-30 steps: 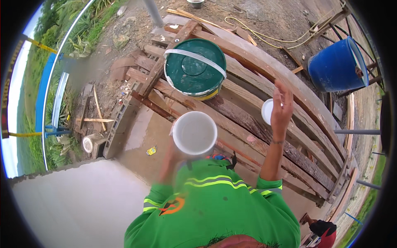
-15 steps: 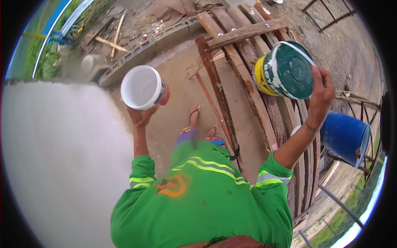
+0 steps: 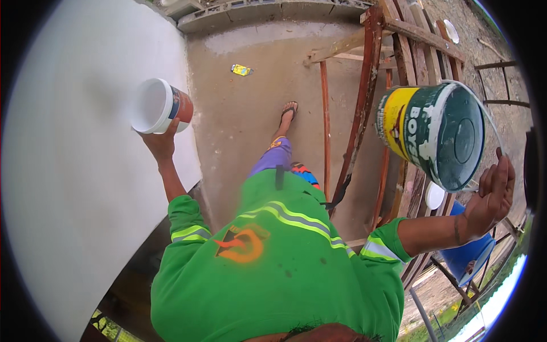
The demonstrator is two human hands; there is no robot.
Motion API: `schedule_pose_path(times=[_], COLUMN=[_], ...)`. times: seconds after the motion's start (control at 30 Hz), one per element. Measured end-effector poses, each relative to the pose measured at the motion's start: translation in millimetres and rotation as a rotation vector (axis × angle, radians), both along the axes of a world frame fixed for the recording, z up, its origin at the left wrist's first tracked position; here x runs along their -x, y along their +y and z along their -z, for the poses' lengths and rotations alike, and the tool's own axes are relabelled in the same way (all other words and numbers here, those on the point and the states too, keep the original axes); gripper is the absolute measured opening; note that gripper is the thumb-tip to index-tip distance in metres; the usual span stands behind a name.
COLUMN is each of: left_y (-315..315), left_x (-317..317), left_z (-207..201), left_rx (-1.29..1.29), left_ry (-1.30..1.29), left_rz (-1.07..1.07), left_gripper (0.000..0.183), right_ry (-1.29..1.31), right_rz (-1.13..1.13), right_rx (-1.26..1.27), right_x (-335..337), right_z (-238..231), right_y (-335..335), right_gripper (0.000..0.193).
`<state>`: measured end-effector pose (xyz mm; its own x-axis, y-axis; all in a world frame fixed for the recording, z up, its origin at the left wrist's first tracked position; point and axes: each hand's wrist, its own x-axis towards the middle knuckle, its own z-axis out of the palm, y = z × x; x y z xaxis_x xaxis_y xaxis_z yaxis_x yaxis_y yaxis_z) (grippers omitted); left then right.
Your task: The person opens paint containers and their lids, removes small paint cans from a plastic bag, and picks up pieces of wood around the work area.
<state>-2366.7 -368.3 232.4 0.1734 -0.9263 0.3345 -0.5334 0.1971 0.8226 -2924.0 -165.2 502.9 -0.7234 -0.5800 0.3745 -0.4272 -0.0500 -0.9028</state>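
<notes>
My left hand (image 3: pixel 160 141) grips a small white plastic tub (image 3: pixel 181 109) with a red and dark label, from below and behind. The tub is tilted, its open mouth turned toward the white wall (image 3: pixel 74 171); it appears close to that surface, though I cannot tell if they touch. On the right, my right hand (image 3: pixel 492 191) has its fingers closed on the white handle of a green and yellow paint bucket (image 3: pixel 419 122). A dark green lid or end (image 3: pixel 462 137) faces toward me on the bucket, which has white smears around its rim.
A rack of wooden planks (image 3: pixel 364 108) stands right of my legs. Behind it are a blue drum (image 3: pixel 467 251) and a white round lid (image 3: pixel 435 195). A yellow packet (image 3: pixel 242 70) lies on the concrete floor (image 3: pixel 256 108). Concrete blocks (image 3: pixel 273 10) edge the floor at the far side.
The view has turned and I have stepped. The tub has moved left to the white wall. The bucket has swung out right, with my right hand now lower beside it.
</notes>
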Motion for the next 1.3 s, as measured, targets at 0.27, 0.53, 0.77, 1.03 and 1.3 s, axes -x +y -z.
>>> schedule_pose_path(times=[0.27, 0.53, 0.77, 1.03, 1.3], left_y=[29.0, 17.1, 25.7, 28.5, 46.2], left_x=[-20.3, -43.1, -30.3, 28.9, 68.5], left_z=[42.0, 171.8, 351.5, 599.7, 754.7], left_rx=[-0.23, -0.484, -0.557, -0.518, -0.404], left_ry=[-0.042, -0.04, 0.134, -0.052, -0.144], left_rz=[0.159, 0.336, 0.519, 0.798, 0.906], left_gripper=[0.095, 0.106, 0.071, 0.068, 0.086], right_ry=[-0.251, -0.581, -0.658, -0.725, -0.505], right_rz=[-0.272, -0.203, -0.098, 0.043, 0.134], right_rx=[-0.374, -0.772, -0.748, -0.56, -0.668], right_x=[-146.1, -266.9, -321.7, -320.2, -279.3], right_z=[78.9, 300.9, 614.2, 886.3, 945.9], right_y=[-8.3, 0.3, 13.6, 48.5, 89.0], right_gripper=[0.013, 0.014, 0.018, 0.017, 0.017])
